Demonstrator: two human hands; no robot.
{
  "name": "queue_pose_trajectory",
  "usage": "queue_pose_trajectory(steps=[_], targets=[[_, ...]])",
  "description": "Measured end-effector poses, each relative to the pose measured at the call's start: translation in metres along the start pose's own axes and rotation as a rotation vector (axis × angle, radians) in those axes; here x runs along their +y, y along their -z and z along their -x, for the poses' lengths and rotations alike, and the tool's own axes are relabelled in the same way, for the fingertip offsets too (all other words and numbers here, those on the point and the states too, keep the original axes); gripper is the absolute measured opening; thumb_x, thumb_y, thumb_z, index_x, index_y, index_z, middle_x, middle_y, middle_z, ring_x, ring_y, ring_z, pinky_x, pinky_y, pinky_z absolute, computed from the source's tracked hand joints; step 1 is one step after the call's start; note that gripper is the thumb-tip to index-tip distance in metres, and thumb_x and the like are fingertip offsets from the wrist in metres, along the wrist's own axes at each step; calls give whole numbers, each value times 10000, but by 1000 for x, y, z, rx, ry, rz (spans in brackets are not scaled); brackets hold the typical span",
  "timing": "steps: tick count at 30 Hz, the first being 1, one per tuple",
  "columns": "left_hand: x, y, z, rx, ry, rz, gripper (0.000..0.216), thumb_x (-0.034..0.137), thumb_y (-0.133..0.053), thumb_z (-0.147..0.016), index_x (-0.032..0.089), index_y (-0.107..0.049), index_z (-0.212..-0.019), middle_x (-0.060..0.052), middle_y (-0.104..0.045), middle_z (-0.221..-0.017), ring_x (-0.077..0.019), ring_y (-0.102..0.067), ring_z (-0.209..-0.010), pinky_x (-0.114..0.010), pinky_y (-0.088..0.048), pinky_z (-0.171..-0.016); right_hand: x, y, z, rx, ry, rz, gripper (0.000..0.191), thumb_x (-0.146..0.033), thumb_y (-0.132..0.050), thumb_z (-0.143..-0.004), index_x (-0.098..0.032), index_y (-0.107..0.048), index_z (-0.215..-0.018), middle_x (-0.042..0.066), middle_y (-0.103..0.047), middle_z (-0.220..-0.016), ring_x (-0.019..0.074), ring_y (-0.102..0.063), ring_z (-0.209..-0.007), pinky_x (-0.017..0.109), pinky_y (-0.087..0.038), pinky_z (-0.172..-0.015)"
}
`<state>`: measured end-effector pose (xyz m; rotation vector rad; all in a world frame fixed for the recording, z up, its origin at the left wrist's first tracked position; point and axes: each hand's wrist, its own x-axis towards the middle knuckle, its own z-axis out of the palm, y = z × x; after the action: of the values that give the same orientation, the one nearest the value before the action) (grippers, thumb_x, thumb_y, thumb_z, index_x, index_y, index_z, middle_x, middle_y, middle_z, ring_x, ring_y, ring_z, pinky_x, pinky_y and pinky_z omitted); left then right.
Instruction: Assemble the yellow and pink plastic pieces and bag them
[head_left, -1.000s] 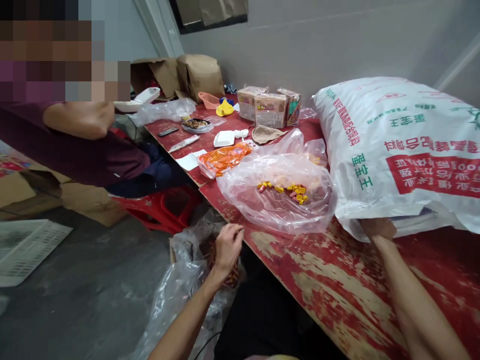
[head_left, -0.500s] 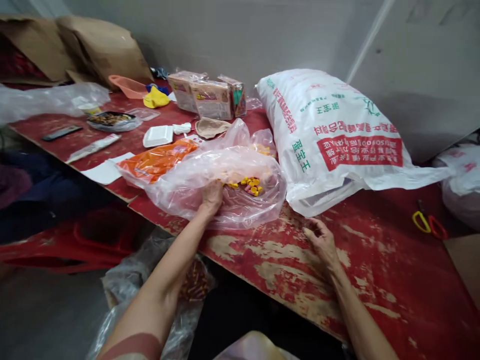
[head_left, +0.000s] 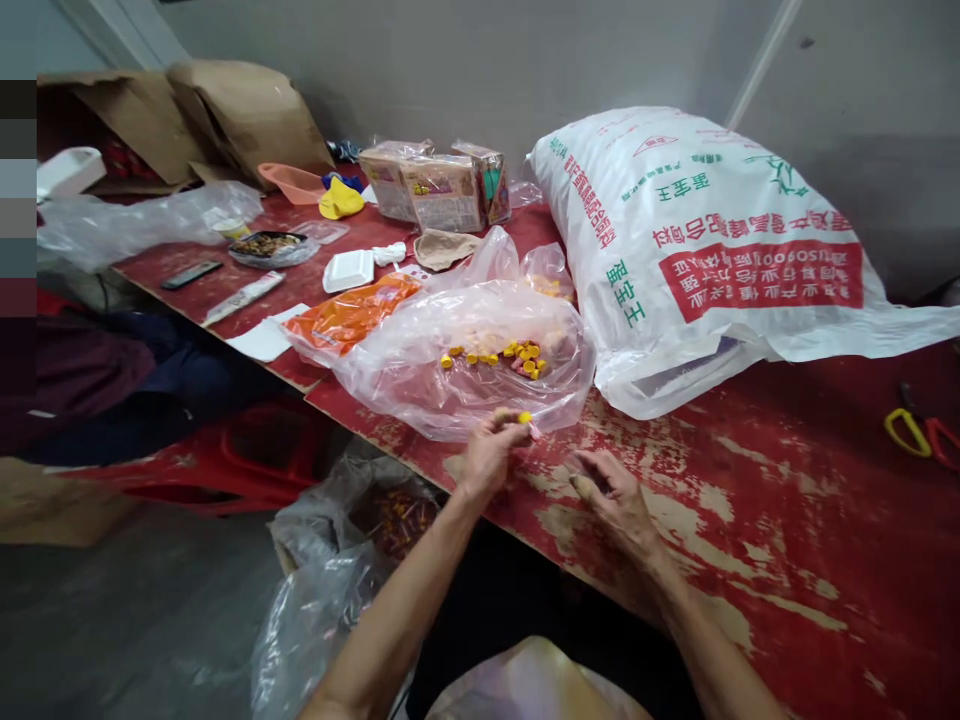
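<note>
My left hand is closed in a pinch on a small yellow-and-pink plastic piece, held just above the table's front edge. Close by on the right, my right hand has curved fingers with the thumb apart, and nothing shows between them. Beyond both hands lies a thin clear plastic bag. Inside its open mouth several small yellow pieces of the same kind are scattered, some with pink parts. An orange plastic bag sits against its left side.
A big white printed sack stands at the right, with scissors farther right. Wrapped boxes, a white foam box and a food tray lie behind on the red table. Below the edge is a bag of small parts.
My left hand has come out of the clear bag toward me with a yellow-and-pink piece. My right hand has shifted closer to it. The view has turned slightly.
</note>
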<state>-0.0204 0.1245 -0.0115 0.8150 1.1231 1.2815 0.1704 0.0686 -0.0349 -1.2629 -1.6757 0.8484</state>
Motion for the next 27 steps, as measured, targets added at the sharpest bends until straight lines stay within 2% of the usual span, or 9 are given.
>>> queue_pose_trajectory(steps=[2, 5, 9, 12, 15, 19, 21, 24, 27], targets=[[-16, -16, 25, -2, 75, 132, 272, 266, -749, -551, 132, -626, -754, 1, -643, -643, -115, -585, -559, -239, -462, -593, -7, -5, 2, 19, 25, 49, 262, -317, -547, -847, -194, -597, -1073, 58, -603, -947, 175, -570, -848, 288, -462, -730], [-29, -28, 48, -4, 73, 184, 259, 292, -769, -566, 131, -657, -735, -8, -650, -651, -124, -594, -601, -245, -470, -629, -11, -6, 7, 17, 36, 120, 216, -306, -521, -869, -188, -601, -1031, 60, -593, -937, 171, -569, -824, 281, -457, -700], [-35, -29, 62, -104, 89, 62, 259, 383, -679, -702, 140, -689, -791, -30, -669, -730, -142, -599, -682, -254, -476, -685, -13, -5, 14, 43, 47, 184, 191, -289, -491, -890, -193, -598, -1015, 61, -591, -921, 176, -567, -826, 301, -459, -732], [-36, -27, 71, -97, 14, -71, 253, 354, -626, -752, 169, -692, -910, -35, -675, -869, -164, -606, -805, -263, -468, -766, -15, -5, 18, 39, 90, 201, 186, -280, -477, -894, -195, -593, -1012, 66, -594, -916, 184, -569, -841, 316, -463, -755], [-36, -26, 80, -156, -89, -221, 247, 307, -538, -813, 185, -701, -952, -53, -664, -960, -197, -595, -918, -291, -450, -846, -16, -6, 21, 15, 116, 227, 185, -283, -464, -893, -201, -592, -999, 68, -602, -906, 192, -572, -845, 325, -467, -762], [-43, -30, 90, -208, -135, -307, 277, 283, -463, -854, 182, -698, -959, -64, -659, -952, -202, -594, -903, -288, -457, -821, -14, 2, 27, -28, 118, 335, 171, -297, -447, -903, -201, -586, -930, 58, -595, -845, 183, -560, -780, 306, -455, -706], [-48, -33, 91, -278, -146, -350, 280, 275, -448, -861, 183, -704, -928, -59, -658, -901, -193, -594, -858, -281, -461, -796, -11, 13, 30, -91, 132, 421, 170, -286, -427, -910, -200, -573, -894, 51, -578, -813, 174, -548, -746, 290, -442, -674], [-54, -36, 87, -386, -184, -482, 234, 230, -493, -817, 193, -714, -886, -52, -653, -835, -189, -594, -800, -291, -466, -784, -1, 36, 31, -278, 110, 621, 162, -238, -403, -905, -194, -552, -862, 51, -560, -823, 158, -542, -702, 265, -422, -630], [-55, -33, 80, -304, -216, -567, 306, 214, -546, -765, 185, -679, -1039, -78, -650, -904, -205, -603, -807, -332, -473, -807, 10, 56, 29, -434, -29, 892, 93, -172, -463, -845, -187, -543, -800, 56, -565, -818, 131, -514, -586, 246, -371, -547]])
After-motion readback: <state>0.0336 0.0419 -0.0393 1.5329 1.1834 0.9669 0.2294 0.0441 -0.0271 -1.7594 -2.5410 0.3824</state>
